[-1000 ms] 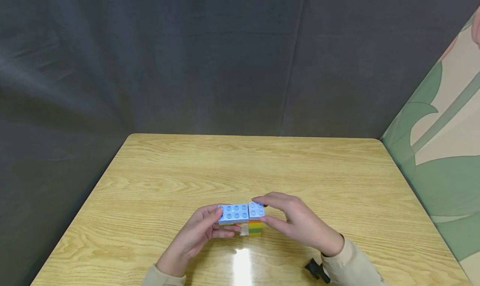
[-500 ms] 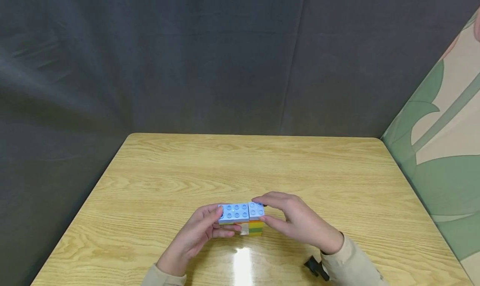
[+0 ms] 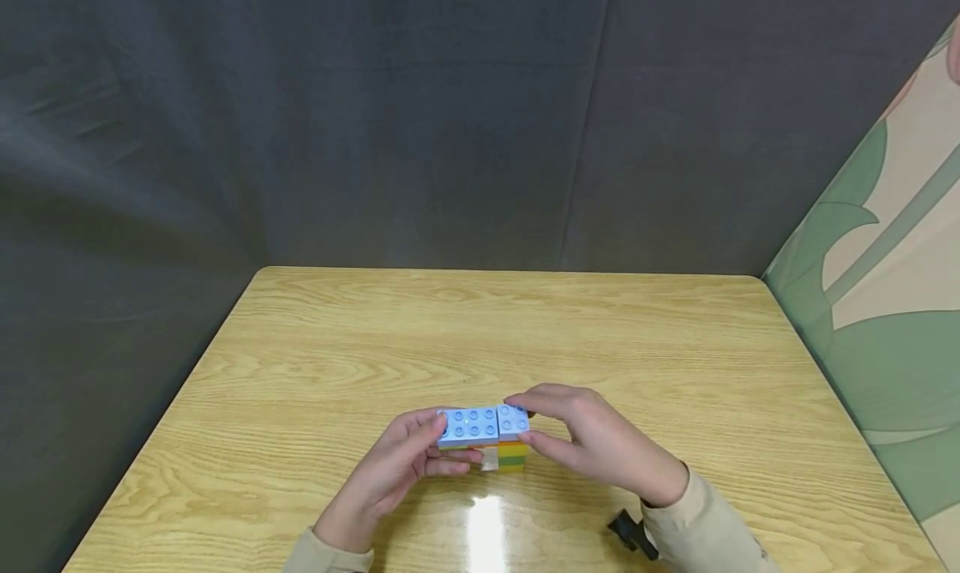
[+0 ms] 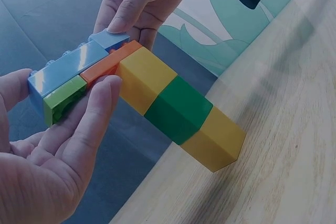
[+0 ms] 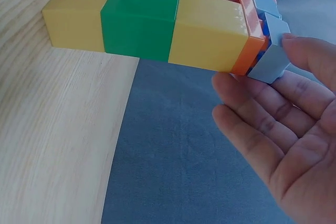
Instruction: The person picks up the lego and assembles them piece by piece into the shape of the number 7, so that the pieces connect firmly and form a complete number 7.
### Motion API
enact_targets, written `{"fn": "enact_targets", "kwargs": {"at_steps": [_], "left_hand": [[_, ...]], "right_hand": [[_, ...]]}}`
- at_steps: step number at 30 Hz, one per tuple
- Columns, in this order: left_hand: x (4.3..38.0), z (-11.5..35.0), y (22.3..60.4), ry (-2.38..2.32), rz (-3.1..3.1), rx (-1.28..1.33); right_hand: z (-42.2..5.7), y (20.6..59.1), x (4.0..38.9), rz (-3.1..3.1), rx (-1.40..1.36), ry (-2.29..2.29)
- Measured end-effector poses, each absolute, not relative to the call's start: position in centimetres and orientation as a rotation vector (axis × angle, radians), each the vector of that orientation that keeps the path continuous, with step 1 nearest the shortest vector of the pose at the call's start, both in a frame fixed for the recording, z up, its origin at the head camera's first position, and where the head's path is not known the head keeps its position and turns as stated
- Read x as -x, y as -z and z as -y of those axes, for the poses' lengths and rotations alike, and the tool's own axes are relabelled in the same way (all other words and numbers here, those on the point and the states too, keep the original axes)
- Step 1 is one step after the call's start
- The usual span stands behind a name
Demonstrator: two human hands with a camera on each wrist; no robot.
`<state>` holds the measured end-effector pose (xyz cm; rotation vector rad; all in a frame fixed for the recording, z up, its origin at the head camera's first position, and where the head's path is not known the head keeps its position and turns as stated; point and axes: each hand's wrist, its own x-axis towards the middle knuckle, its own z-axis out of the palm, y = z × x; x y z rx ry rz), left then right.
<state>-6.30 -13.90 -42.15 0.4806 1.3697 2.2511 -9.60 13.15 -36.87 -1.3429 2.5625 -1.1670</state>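
A tower of toy building bricks stands on the table: a yellow brick [image 4: 214,142] at the bottom, a green brick [image 4: 177,109], then another yellow brick [image 4: 146,77]. Across its top lies a thin orange brick [image 4: 111,63], with a light green brick [image 4: 65,97] beside it. Above these sits a long blue brick [image 3: 468,427], which my left hand [image 3: 397,460] pinches at its left end, fingers underneath. My right hand [image 3: 603,444] pinches a small square blue brick [image 3: 512,423] at the right end. In the right wrist view that brick sits slightly tilted, a gap showing above the orange one.
The wooden table [image 3: 337,331] spreads out around the tower. A dark curtain [image 3: 420,123] hangs behind it, and a leaf-patterned surface [image 3: 892,373] borders the right side. Some black thing [image 3: 632,535] shows beside the right sleeve.
Hardly anything differs. Both hands keep their hold on the blue bricks in the same place, and the tower stays put.
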Motion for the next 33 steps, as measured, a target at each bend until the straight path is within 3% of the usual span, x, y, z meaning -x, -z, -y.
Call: {"fn": "enact_targets", "kwargs": {"at_steps": [33], "left_hand": [[6.25,13.92,42.39,-2.256,-1.355,-0.489]], "right_hand": [[-12.75,36.19,9.47,-2.608,1.318,0.984]]}}
